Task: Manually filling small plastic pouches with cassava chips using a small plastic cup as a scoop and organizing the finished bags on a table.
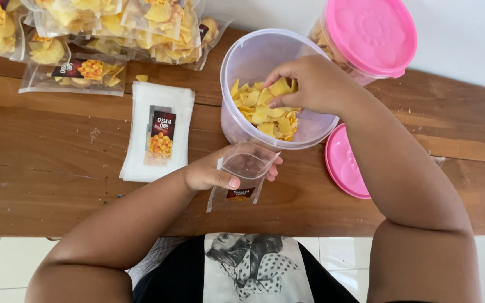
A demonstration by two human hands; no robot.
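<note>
The right hand (310, 84) was inside the clear round plastic tub (242, 62), fingers closed in a pinch on a few thin yellow chips (265, 112) at the top of the pile. The tub stood on the brown wooden bench (57, 168), approx. in the middle, w/ chips filling only its bottom part. The left hand (211, 171) was just in front of the tub, gripping a small clear plastic pouch with a dark label (242, 179); thumb on the front side, other fingers behind, and the pouch mouth was held open, facing up toward the tub. The pouch itself looked empty. Left of this hand a stack of flat empty white pouches with dark labels (158, 132) lay on the bench. At the far left corner there was a heap of filled clear chip bags (96, 33), some lying on each other. Right of the tub a round pink plastic lid (343, 163) lay flat on the bench, partly under the right forearm. Behind it stood a 2nd clear tub closed with a pink lid (369, 33), chips visible through its wall.
</note>
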